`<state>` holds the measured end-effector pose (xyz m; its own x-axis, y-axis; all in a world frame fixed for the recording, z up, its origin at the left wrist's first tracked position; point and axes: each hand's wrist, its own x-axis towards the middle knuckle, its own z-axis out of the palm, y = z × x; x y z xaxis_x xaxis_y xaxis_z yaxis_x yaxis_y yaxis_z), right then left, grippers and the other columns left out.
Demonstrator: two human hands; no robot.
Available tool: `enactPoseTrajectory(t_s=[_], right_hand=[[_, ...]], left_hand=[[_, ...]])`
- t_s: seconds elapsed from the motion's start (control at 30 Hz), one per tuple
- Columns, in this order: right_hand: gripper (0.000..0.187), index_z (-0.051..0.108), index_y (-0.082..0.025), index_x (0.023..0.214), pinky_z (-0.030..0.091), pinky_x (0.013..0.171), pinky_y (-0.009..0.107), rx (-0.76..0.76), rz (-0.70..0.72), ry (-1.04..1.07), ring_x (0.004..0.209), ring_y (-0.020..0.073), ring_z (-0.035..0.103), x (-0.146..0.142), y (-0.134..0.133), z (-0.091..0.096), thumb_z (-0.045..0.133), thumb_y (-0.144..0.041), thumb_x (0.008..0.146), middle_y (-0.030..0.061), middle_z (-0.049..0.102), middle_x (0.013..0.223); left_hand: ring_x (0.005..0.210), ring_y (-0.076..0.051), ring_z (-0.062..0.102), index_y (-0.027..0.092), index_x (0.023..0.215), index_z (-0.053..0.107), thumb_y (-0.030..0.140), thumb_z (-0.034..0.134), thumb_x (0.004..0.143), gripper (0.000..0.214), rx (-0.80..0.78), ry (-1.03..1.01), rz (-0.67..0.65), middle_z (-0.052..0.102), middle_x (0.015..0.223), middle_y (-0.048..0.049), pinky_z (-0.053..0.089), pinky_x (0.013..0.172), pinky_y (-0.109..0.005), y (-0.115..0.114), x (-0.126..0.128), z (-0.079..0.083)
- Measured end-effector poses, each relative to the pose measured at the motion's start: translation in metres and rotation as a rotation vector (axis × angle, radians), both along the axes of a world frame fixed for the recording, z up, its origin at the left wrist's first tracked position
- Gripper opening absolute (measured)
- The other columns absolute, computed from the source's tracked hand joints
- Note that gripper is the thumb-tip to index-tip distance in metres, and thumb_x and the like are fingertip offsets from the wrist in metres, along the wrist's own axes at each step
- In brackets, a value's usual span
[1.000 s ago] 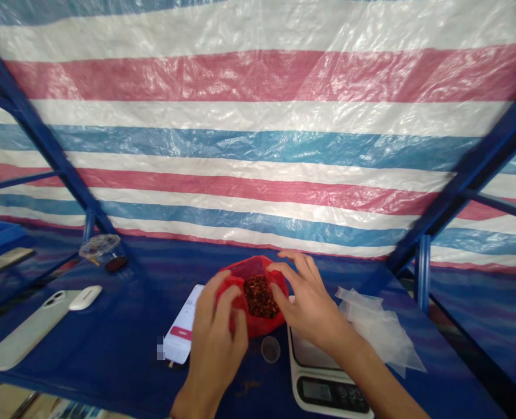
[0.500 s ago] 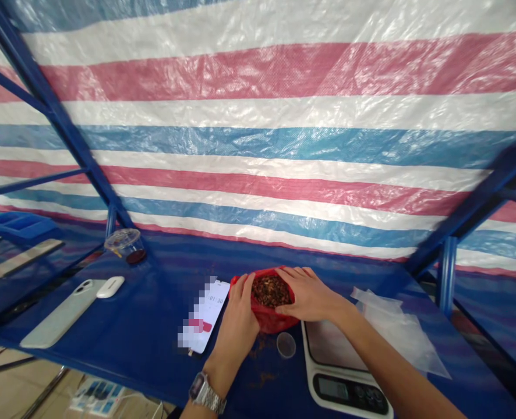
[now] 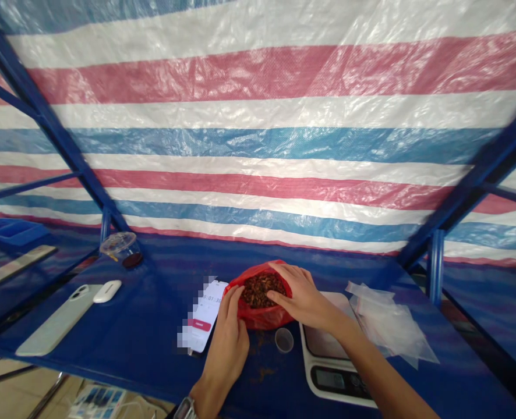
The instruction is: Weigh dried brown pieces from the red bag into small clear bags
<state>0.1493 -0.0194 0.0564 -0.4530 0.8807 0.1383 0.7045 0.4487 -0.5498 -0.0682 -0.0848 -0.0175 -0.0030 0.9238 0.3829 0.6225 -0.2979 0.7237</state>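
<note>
The red, thin plastic bag (image 3: 269,319) sits on the glossy blue bench (image 3: 148,355) between the two hands, its mouth gaping upward and its film rolled or crumpled at the rim, with a heap of dry, reddish-brown, granular pieces (image 3: 258,289) inside. The left grip (image 3: 229,343) lays its fingers on the rim at the bag's left; the right grip (image 3: 304,297) arches over the right and far rim, thumb spread from the fingers and reaching in over the pieces. Whether either one pinches the film, I cannot tell. The bag should handle soft and limp, slick on the outside, with no stiffness of its own; the fill probably gives it modest weight and would shift and spill if one side sagged. The best hold is likely a doubled fold of rim on each side, or a palm cupped under the full base for any lift, as thin film may stretch or tear. Just left of the left grip lies a white-screened slim phone (image 3: 208,308); to its right, a small, clear, round plastic cup (image 3: 284,340). Nearer the person than the right grip is a white, metal-topped digital scale (image 3: 323,346); beyond its right side, translucent flat plastic bags (image 3: 391,326).
</note>
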Motion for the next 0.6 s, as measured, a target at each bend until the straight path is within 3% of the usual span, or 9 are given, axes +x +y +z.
enactPoseTrajectory(t_s=[0.23,0.47,0.6], right_hand=[[0.060,0.044,-0.025,0.158,0.028,0.124,0.051,0.004,0.001,0.029,0.150,0.0283,0.041,-0.007,0.002,-0.006,0.053,-0.044,0.102,0.0129,0.049,0.160],[0.057,0.045,-0.025,0.157,0.030,0.123,0.050,0.017,0.004,0.031,0.148,0.0278,0.043,-0.010,0.002,-0.015,0.051,-0.044,0.104,0.0135,0.051,0.158],[0.058,0.046,-0.026,0.156,0.029,0.122,0.052,0.043,0.004,-0.012,0.148,0.0287,0.043,-0.004,0.000,-0.013,0.056,-0.039,0.100,0.0135,0.051,0.158]], left_hand=[[0.154,-0.025,0.037,0.023,0.150,0.047,0.000,0.041,0.088,0.066,0.009,-0.030,0.020,0.041,0.162,-0.0114,0.031,0.129,-0.057,0.002,-0.011,-0.010],[0.149,-0.024,0.045,0.022,0.142,0.054,0.000,0.043,0.085,0.063,0.022,0.002,-0.011,0.050,0.153,-0.0111,0.033,0.128,-0.055,0.017,-0.034,0.000],[0.150,-0.023,0.043,0.022,0.144,0.053,0.000,0.041,0.088,0.061,0.013,0.051,-0.043,0.049,0.154,-0.0114,0.033,0.128,-0.055,0.016,-0.033,0.008]])
